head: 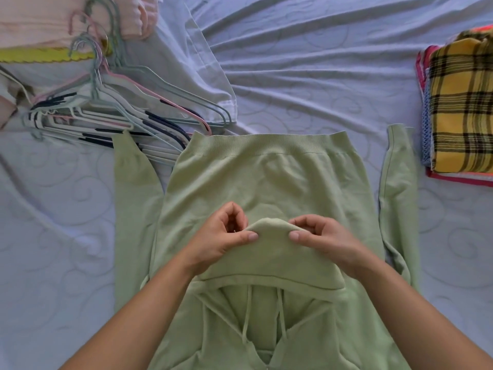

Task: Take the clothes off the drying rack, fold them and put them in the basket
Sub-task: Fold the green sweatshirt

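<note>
A light green hoodie (266, 180) lies flat on the bed, hem away from me, with a sleeve stretched out on each side. Its hood (269, 260) is folded up over the chest, and the two drawstrings hang below it. My left hand (221, 239) pinches the left side of the hood's tip between thumb and fingers. My right hand (322, 236) pinches the right side of the same tip. No drying rack or basket is in view.
A heap of plastic hangers (106, 110) lies at the left, touching the hoodie's left sleeve. A stack of folded clothes topped by a yellow plaid piece (464, 108) sits at the right. Pink and white garments (40, 22) lie at the far left on the pale sheet (320, 62).
</note>
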Motion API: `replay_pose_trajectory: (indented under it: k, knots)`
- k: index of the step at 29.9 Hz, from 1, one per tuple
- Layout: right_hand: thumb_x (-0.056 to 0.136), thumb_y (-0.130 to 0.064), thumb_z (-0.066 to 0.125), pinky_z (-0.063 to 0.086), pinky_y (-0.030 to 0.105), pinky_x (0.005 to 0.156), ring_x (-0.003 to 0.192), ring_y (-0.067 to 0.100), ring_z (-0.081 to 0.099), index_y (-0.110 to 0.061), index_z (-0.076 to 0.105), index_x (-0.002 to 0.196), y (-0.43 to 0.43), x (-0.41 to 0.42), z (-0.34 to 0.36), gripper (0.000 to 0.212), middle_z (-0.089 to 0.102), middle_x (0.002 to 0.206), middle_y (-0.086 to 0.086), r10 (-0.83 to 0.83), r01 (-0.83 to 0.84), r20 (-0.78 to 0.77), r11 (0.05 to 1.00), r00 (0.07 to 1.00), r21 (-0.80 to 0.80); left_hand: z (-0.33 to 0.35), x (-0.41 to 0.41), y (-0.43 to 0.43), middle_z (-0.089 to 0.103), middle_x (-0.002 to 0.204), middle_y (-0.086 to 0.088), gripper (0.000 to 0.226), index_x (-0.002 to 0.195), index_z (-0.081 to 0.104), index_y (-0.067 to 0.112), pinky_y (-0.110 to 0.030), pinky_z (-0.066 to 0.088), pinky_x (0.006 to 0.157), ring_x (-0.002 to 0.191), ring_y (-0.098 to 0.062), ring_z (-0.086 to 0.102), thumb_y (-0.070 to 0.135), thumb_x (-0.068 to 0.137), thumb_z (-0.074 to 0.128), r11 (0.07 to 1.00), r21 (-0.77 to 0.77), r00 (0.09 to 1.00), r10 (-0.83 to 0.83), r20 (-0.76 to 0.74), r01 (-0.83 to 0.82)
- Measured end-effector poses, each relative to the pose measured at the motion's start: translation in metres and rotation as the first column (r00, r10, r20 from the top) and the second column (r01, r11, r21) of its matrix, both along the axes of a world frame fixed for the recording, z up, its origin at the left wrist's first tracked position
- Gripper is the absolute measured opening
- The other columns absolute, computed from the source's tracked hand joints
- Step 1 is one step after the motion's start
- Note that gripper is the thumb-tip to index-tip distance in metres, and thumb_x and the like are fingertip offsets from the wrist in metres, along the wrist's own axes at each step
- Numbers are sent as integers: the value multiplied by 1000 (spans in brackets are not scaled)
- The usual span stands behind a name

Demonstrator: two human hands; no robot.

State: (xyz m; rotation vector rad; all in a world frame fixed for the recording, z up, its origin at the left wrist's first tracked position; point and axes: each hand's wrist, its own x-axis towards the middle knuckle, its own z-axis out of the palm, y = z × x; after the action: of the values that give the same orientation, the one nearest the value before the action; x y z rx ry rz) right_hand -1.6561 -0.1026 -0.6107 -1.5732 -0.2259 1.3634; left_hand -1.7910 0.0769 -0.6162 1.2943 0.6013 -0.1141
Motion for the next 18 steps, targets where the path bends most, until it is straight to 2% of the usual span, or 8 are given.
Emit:
replay_pose_trajectory:
  k: [1,3,5,7,10,13,16,18]
  knots:
    - [82,-8,66,49,16,64,70,5,61,-13,66,91,6,2,-1,11,69,76,-6,-26,26,17,999,1000,19,0,1,0,47,70,3,29,75,44,15,-16,37,58,62,-6,42,9,65,71,997,70,999,34,-1,-34]
    - [84,-1,62,49,15,67,73,5,60,-15,64,91,13,9,-13,16,68,79,-7,-104,104,152,995,983,11,-9,2,6,46,71,3,32,83,48,17,-15,39,61,62,-3,44,8,65,73,968,215,991,132,-12,-126]
    - [86,-3,61,45,15,71,84,9,58,-16,59,100,10,16,-33,19,65,92,-3,-98,153,360,980,928,-129,-25,-5,14,48,76,3,36,94,50,16,-18,41,66,66,-1,47,8,72,77,908,381,963,236,-128,-172]
    - [87,-12,62,41,19,74,89,13,55,-10,58,108,0,18,-46,21,61,97,1,-53,229,492,924,869,-305,-40,-24,19,49,81,3,37,104,49,12,-16,40,68,74,-7,48,18,77,74,879,463,906,282,-317,-112]
    - [82,-23,69,41,26,77,88,16,55,-10,56,106,-24,6,-50,30,58,95,2,-22,236,482,891,876,-388,-48,-59,13,51,85,2,47,103,50,13,-21,40,69,77,-14,50,33,71,79,867,498,870,247,-427,-2]
    - [77,-31,74,44,32,75,85,20,57,-13,56,98,-42,-13,-48,33,59,89,1,101,158,446,848,889,-506,-43,-80,3,50,82,0,41,100,49,12,-27,40,68,75,-18,50,27,73,77,833,553,824,324,-465,-15]
    - [81,-32,69,37,30,70,85,22,55,-11,51,98,-52,-23,-40,32,56,87,2,2,272,497,835,868,-479,-37,-90,-1,51,84,-3,47,100,45,15,-31,40,71,76,-21,51,28,70,79,792,611,772,394,-498,-11]
    - [83,-41,63,36,30,69,83,24,54,-8,48,96,-60,-29,-35,39,55,88,6,-69,360,512,790,856,-496,-30,-92,-5,48,95,-3,56,106,43,20,-32,44,77,81,-20,51,25,66,82,787,616,792,351,-499,39]
